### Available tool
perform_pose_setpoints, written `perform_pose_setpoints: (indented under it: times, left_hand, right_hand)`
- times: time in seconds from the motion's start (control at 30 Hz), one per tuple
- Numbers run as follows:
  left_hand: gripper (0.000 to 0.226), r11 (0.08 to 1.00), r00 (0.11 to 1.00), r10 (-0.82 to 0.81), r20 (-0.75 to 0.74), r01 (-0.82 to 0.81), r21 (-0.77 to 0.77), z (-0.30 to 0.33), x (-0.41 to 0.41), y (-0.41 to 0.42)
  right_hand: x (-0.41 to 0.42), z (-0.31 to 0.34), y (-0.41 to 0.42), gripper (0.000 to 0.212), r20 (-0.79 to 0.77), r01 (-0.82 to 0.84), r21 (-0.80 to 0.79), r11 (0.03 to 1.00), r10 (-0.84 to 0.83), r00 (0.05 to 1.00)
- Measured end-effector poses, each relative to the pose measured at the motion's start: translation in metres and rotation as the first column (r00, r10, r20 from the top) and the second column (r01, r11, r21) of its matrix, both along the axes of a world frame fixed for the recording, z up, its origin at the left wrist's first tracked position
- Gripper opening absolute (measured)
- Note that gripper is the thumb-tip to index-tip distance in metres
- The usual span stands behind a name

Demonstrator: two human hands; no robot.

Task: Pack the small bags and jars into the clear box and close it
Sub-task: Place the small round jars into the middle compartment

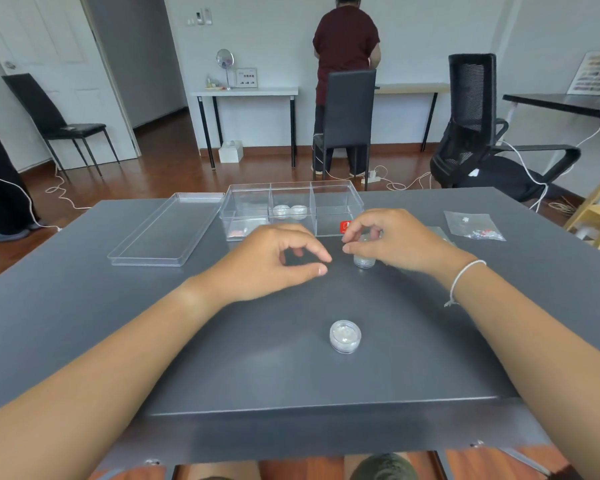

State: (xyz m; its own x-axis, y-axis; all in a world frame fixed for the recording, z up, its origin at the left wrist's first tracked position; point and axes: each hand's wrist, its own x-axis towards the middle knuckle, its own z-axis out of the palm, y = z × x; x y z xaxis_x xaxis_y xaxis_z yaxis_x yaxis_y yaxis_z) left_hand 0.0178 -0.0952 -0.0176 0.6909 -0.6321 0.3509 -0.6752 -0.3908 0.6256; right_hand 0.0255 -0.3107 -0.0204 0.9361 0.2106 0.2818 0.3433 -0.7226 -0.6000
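Two jars (pixel 289 212) already sit in the clear box's (pixel 291 209) middle part. Your right hand (pixel 392 239) pinches another jar (pixel 364 260) on the counter (pixel 118 323). Your left hand (pixel 278 261) holds nothing, fingers loose. One jar (pixel 345 336), one bag (pixel 473 225) and the lid (pixel 167 230) wait.
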Motion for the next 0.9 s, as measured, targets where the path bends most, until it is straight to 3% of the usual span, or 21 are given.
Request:
perform_pose_setpoints:
  times: [0.17, 0.33, 0.7, 0.9]
  left_hand:
    - [0.020, 0.989, 0.984, -0.143, -0.111, 0.147, 0.030, -0.003, -0.018, -0.008]
    - [0.031, 0.963, 0.975, -0.209, -0.077, 0.219, 0.156, -0.007, -0.029, -0.011]
    - [0.020, 0.962, 0.974, -0.220, -0.056, 0.226, 0.156, -0.007, -0.031, -0.011]
    - [0.022, 0.973, 0.986, -0.163, 0.030, 0.156, 0.167, -0.004, -0.025, -0.003]
  right_hand:
    - [0.002, 0.000, -0.008, 0.015, -0.129, -0.034, -0.078, 0.996, 0.024, 0.991]
    - [-0.001, 0.002, -0.013, 0.023, -0.229, -0.074, -0.131, 0.989, 0.043, 0.972]
    - [-0.006, 0.003, -0.007, 0.019, -0.247, -0.085, -0.106, 0.991, 0.057, 0.967]
    - [-0.001, 0.005, 0.003, 0.015, -0.176, -0.119, 0.008, 0.993, 0.119, 0.977]
